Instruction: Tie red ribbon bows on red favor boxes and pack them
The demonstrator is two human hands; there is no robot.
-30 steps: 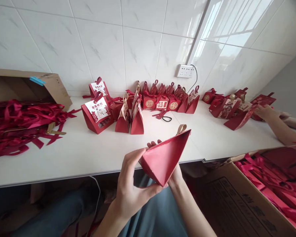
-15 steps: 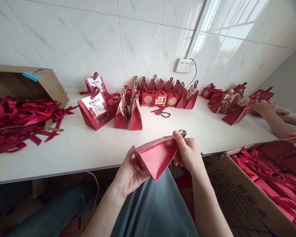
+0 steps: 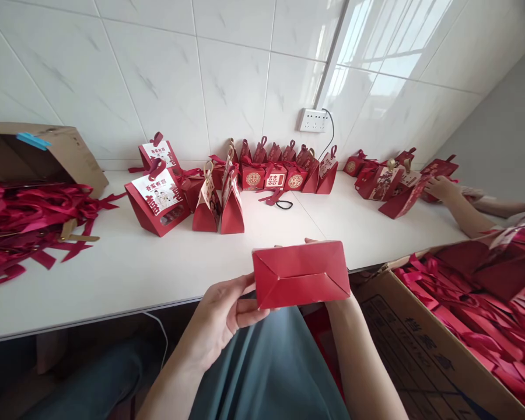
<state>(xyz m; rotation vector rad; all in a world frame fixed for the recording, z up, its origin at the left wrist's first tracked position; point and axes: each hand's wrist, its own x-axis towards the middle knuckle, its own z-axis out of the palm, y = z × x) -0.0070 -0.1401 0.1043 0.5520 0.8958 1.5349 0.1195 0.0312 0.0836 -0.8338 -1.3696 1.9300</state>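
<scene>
A red gift box (image 3: 301,274) is held above my lap, its folded base turned toward me. My left hand (image 3: 227,306) grips the box at its left edge, thumb on the near side and fingers curled at the lower corner. Behind the box, my right hand (image 3: 338,309) is mostly hidden; only the wrist side and a bit of a fingertip above the top edge show. On the table ahead stand upright red gift boxes with ribbon loops, among them a white-labelled box (image 3: 158,198) and two narrow tent-shaped boxes (image 3: 232,210).
A cardboard carton (image 3: 81,154) with red ribboned pieces lies on the left. At the lower right stands another carton (image 3: 402,303) full of red folded boxes. Another person's hand (image 3: 444,189) touches boxes at the far right. A black loop (image 3: 284,205) lies mid-table; a wall socket (image 3: 312,120) is behind.
The gift box has turned from its open-looking side face to its base facing me. My right hand has gone behind it. The view has shifted slightly right.
</scene>
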